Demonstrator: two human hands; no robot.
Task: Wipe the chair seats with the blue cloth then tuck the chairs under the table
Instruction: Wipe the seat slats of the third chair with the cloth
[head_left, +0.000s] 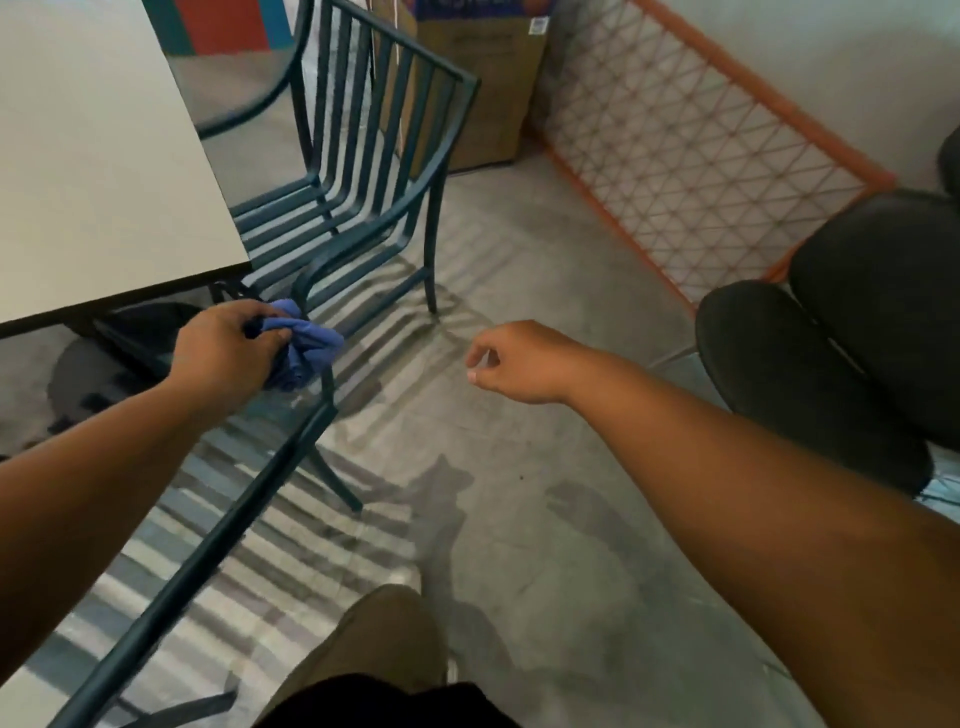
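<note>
Item: blue cloth (304, 345), soft and light, bunching into a wad; the left hand (228, 345) is gripping it with curled fingers just above the armrest of the near chair (208, 551). It is likely squashing flat under a palm and dragging easily across slats.

Item: far chair (363, 171), dark metal, slatted, standing partly beside the surface (104, 156). Both chairs are looking rigid and probably moderately heavy; the top rail of the back or an armrest is offering the best hold for pushing.

Item: right hand (511, 364), hanging loosely curled over the floor, carrying nothing.
</note>
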